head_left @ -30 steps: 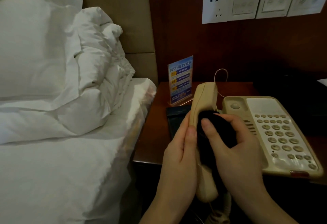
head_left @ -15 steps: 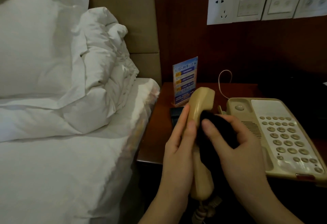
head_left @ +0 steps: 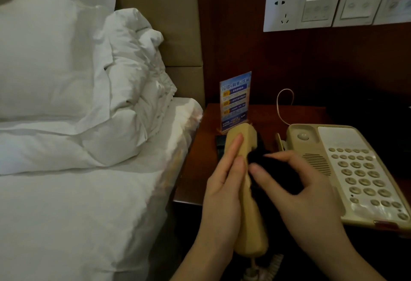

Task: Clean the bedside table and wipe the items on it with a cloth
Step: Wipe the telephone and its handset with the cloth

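Observation:
My left hand (head_left: 224,183) holds a beige telephone handset (head_left: 250,223) upright in front of the dark wooden bedside table (head_left: 200,165), fingers lying along its left side. My right hand (head_left: 304,194) grips a bunched black cloth (head_left: 275,176) and presses it against the handset's inner face. The beige telephone base (head_left: 355,169) with its keypad sits on the table at the right. A coiled cord (head_left: 264,267) hangs from the handset's lower end.
A blue printed sign card (head_left: 235,99) stands at the table's back. A dark flat object (head_left: 220,145) lies behind the handset. A thin cable (head_left: 280,107) loops behind the phone. White bed (head_left: 77,203) and pillows fill the left. Wall sockets (head_left: 282,11) and switches are above.
The handset has sunk lower in my left hand. My right hand with the cloth has slid a little down along it. The view has shifted slightly to the left.

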A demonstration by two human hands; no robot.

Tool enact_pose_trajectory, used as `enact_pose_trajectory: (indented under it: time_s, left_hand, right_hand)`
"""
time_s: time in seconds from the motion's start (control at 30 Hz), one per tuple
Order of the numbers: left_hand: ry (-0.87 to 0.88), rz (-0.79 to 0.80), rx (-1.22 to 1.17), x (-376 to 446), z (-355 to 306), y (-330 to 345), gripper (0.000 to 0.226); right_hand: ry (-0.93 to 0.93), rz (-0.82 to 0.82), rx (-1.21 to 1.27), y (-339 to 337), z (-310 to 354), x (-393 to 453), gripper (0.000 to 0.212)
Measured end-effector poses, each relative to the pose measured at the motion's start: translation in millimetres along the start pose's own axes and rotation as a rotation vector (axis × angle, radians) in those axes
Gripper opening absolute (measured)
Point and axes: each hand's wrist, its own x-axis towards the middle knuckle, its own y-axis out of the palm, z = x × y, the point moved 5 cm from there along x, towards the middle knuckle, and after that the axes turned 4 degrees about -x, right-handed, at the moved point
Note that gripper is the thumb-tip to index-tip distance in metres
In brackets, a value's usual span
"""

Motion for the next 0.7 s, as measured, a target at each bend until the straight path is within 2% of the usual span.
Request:
enact_pose_trajectory:
  time_s: [0.1, 0.27, 0.33, 0.4, 0.5, 0.57, 0.63, 0.7]
  left_hand:
    - [0.064, -0.051, 0.04, 4, -5, -11, 0.037]
    - [0.045, 0.115, 0.126, -1, 3, 7, 0.038]
    - [0.04, 0.134, 0.133, -4, 6, 12, 0.038]
    - [0.018, 0.075, 0.081, -2, 4, 8, 0.037]
    - [0.052, -0.086, 0.037, 6, -2, -12, 0.037]
    - [0.083, -0.13, 0.052, 7, -5, -20, 0.037]
    - [0.086, -0.1, 0.077, 6, -5, -18, 0.038]
    - [0.055, 0.003, 0.077, 3, -2, -5, 0.039]
  right_hand:
    - [-0.013, 0.115, 0.023, 8, 6, -7, 0.015]
    - [0.014, -0.102, -0.035, -11, -5, 10, 0.012]
    - [0.012, -0.12, -0.059, -14, -8, 14, 0.013]
    - [-0.024, -0.054, -0.074, -9, -5, 8, 0.016]
    - [-0.042, 0.159, -0.051, 7, 2, -12, 0.019]
    - [-0.055, 0.249, -0.082, 13, 5, -20, 0.02]
    - [-0.049, 0.213, -0.065, 9, 4, -16, 0.018]
    - [-0.024, 0.088, -0.023, 1, 1, -6, 0.016]
